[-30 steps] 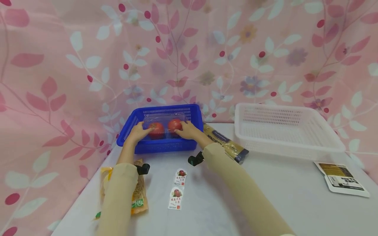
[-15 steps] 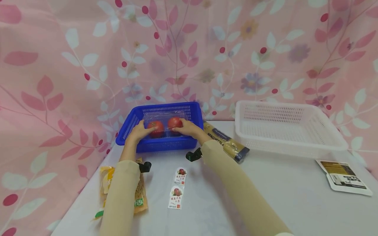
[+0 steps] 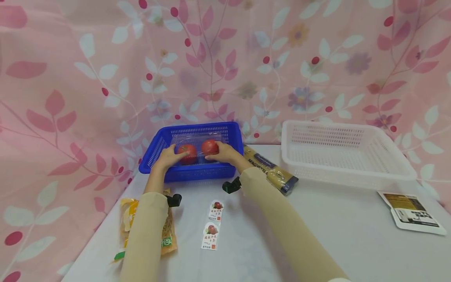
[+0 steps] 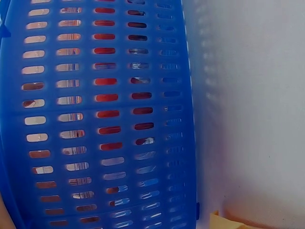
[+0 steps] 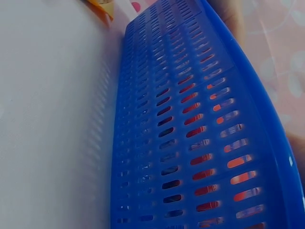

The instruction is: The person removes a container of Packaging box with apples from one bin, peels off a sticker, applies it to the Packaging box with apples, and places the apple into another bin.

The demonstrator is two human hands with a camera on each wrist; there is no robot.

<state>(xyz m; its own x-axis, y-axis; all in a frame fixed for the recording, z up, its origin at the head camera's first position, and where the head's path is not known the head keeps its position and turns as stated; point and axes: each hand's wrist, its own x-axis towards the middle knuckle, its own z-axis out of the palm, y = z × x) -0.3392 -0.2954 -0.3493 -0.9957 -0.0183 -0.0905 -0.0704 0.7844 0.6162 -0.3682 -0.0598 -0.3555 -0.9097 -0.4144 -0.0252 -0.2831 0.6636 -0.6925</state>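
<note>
A clear plastic box (image 3: 197,138) with two red round fruits (image 3: 210,147) showing through it sits in the blue basket (image 3: 197,173). My left hand (image 3: 169,157) grips the box's left end, thumb reaching across the front of the left fruit. At the right end my right hand (image 3: 227,153) holds the box, its thumb near the right fruit. Both hands are inside the basket, and some fingers are hidden behind the box. Red patches show through the slots of the basket wall (image 4: 95,112) in the left wrist view and of the wall (image 5: 190,119) in the right wrist view.
A spaghetti packet (image 3: 269,168) lies against the basket's right side. Farther right stands a white basket (image 3: 349,172), with a pouch (image 3: 411,213) before it. A yellowish food bag (image 3: 169,231) is partly under my left forearm. Two fruit-printed labels (image 3: 211,235) lie in front.
Both hands stay at the ends of the plastic box, with the right fingers settled slightly closer round it. The view has shifted a little; the basket keeps its place.
</note>
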